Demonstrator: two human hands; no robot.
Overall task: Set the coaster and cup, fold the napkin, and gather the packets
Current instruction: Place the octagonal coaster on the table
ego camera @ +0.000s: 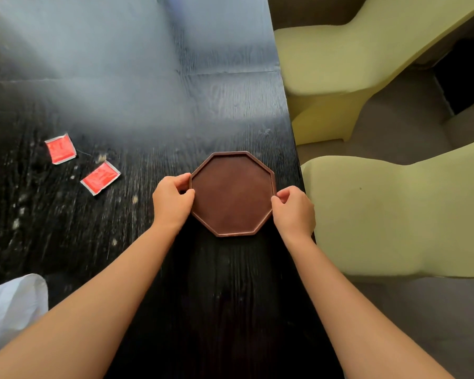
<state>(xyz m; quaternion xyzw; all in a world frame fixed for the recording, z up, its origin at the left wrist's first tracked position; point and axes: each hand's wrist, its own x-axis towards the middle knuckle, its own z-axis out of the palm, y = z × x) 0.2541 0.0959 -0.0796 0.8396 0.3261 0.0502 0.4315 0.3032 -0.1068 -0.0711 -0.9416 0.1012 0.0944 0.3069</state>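
A brown octagonal coaster with a raised rim lies on the black wooden table, close to its right edge. My left hand pinches the coaster's left rim and my right hand pinches its right rim. Two red packets lie to the left, one farther back and the other nearer the coaster. A white napkin shows at the lower left, partly cut off by the frame. No cup is in view.
Two pale yellow-green chairs stand just beyond the table's right edge. The far half of the table reflects bright light.
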